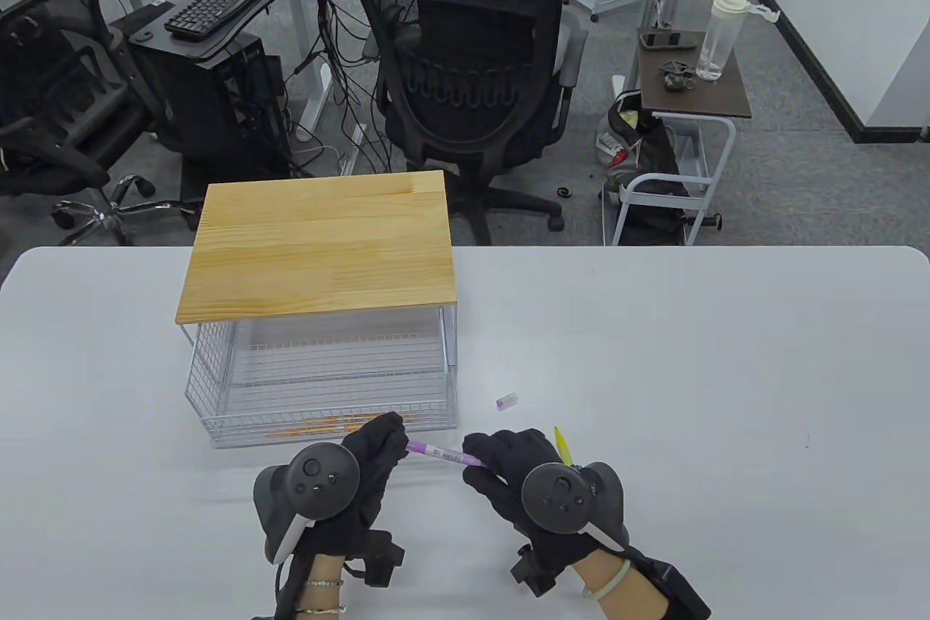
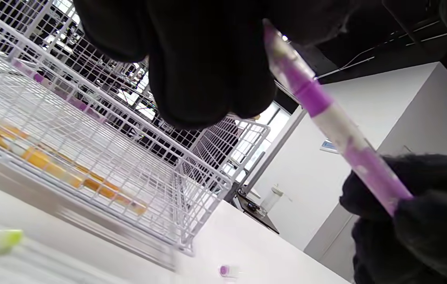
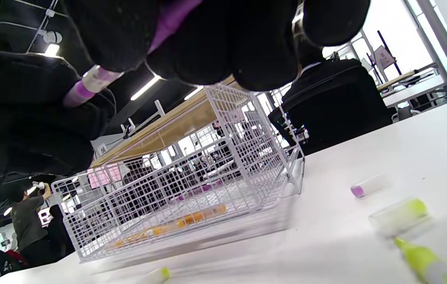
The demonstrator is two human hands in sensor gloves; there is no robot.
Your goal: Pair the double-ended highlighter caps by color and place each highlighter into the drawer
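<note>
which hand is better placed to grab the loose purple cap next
Right, probably. The purple cap lies on the table just beyond the right hand; the left hand, holding the purple highlighter's other end, is farther off.

Left hand [image 1: 370, 460] and right hand [image 1: 508, 471], each in a black fabric glove with a dark grey, round-faced tracker [image 1: 323, 474] bearing small buttons and a white strip on its stem. Bare forearms emerge below the gloves, with black modules and cables at the wrists. The left wrist carries thin beaded bracelets [image 1: 323, 594], the right a pale bangle [image 1: 607, 580].
</note>
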